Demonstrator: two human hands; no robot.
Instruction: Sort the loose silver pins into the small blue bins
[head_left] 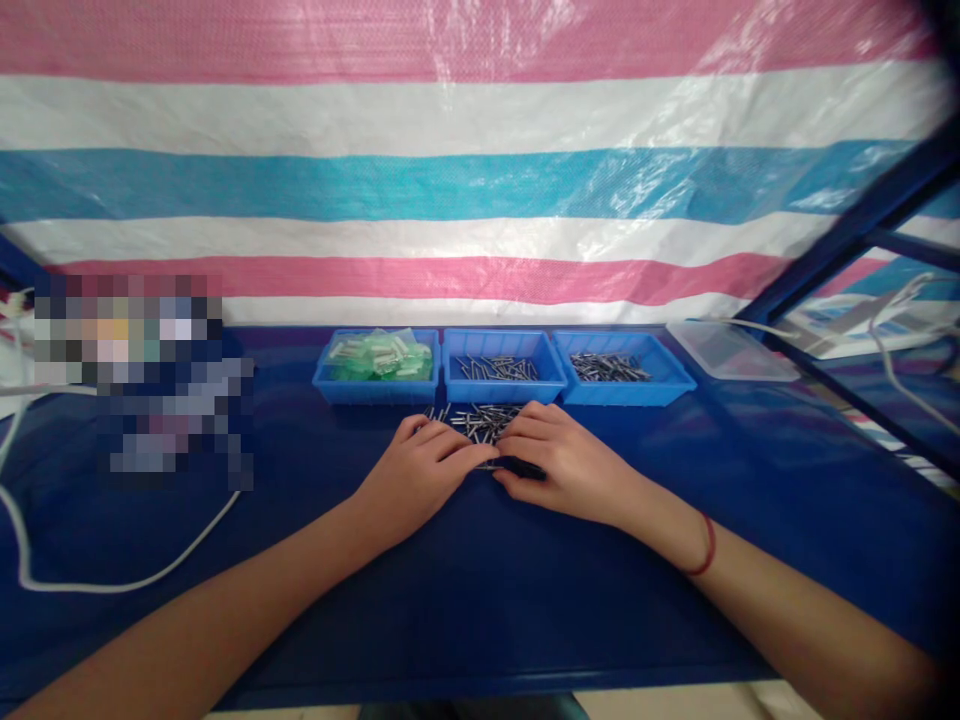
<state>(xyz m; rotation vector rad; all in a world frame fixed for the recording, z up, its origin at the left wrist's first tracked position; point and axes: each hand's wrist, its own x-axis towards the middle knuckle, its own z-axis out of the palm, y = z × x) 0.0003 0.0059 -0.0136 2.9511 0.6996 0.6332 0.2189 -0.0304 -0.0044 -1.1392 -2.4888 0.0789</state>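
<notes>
Pins [484, 424] lie heaped in front of the middle tray [505, 391], probably for easy reach; left hand [425, 460] and right hand [555, 452] flank them (whether gripping, I cannot tell)

Backdrop sheet [450, 185] has horiz. stripes, top-down: pink, wht, blue, wht, pink, wht. Tabletop [517, 600] is dk blue. All three trays [505, 388] are lt. blue. Packets [384, 357] look translucent grn; metal pins [484, 420], silvery-gray. Wristband [709, 545] is dk red, cable [97, 588] wht.
</notes>
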